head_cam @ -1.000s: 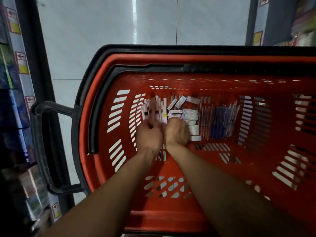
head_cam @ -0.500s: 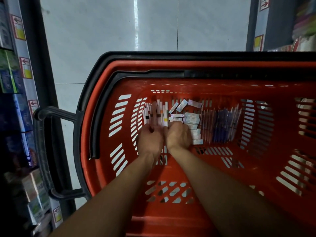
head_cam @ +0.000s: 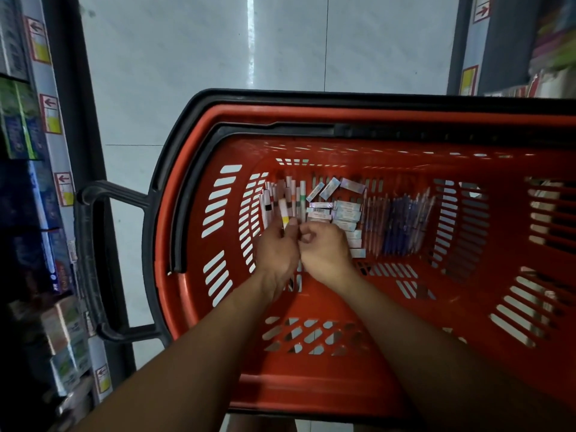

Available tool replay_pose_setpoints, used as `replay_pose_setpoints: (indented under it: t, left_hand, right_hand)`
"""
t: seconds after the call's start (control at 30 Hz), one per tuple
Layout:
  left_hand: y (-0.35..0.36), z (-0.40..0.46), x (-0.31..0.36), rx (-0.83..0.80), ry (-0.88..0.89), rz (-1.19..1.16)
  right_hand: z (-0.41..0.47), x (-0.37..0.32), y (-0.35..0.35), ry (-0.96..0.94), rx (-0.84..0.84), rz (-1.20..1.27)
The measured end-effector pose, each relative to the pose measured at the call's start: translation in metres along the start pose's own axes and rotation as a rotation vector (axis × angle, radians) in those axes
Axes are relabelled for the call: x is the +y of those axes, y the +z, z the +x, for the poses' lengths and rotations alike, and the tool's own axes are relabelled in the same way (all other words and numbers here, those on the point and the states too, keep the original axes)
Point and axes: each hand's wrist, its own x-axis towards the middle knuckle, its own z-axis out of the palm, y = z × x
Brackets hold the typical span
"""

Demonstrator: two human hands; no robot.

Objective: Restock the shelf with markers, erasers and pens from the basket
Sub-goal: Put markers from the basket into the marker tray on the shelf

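Both my hands reach into a red plastic basket (head_cam: 467,353). White markers with coloured bands (head_cam: 294,194) lie in a row at the basket's far left end. My left hand (head_cam: 276,251) pinches a yellow-banded marker (head_cam: 284,213) by its near end, tilted up off the row. My right hand (head_cam: 325,249) sits beside it with fingers curled, touching the left hand; whether it holds anything is hidden. Boxed erasers (head_cam: 346,210) are piled to the right of the markers, and several blue and pale pens (head_cam: 397,224) lie further right.
The basket has a black rim and a black handle (head_cam: 93,260) on its left side and stands on a pale tiled floor (head_cam: 187,73). Shelves with boxed goods (head_cam: 28,213) run along the left; another shelf (head_cam: 530,42) stands at the top right.
My left hand has lifted a yellow-banded marker out of the row. My right hand's fingers have shifted towards the left hand. The view has dropped slightly closer to the basket.
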Motion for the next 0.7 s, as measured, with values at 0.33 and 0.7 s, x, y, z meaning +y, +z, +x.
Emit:
replay_pose_setpoints:
  t: [0.33,0.7]
  left_hand:
    - [-0.005,0.005,-0.011,0.193,-0.071,0.018]
    - [-0.004,0.011,-0.01,0.231,-0.056,-0.058]
  right_hand:
    - [0.027,-0.007,0.02,0.07,0.184,-0.246]
    - [0.045,-0.021,0.034,0.101,0.186,-0.556]
